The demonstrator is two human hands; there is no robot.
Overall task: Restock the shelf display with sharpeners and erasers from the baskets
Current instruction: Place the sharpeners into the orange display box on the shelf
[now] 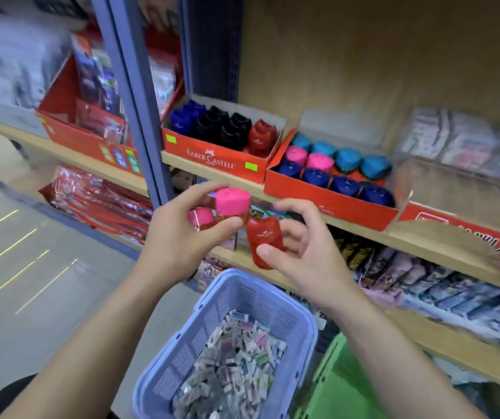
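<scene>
The right hand (300, 252) pinches a red sharpener (262, 240) between thumb and curled fingers. Its long axis stands nearly upright, with the notched top toward the shelf. Straight above and beyond that grip sits the Faber-Castell box (212, 157), holding blue and black sharpeners and one matching red one (262, 136) at its right end, so the likely move is a short lift up and forward. The left hand (179, 234), just left of the right, grips two pink-capped sharpeners (231, 204). Their match, the pink pair (307, 157) in the second red box (327, 204) among teal and dark blue ones, lies up and to the right, past the right hand. Below both grips a blue basket (164, 352) holds small wrapped packets, and a green basket (333, 388) stands beside it.
</scene>
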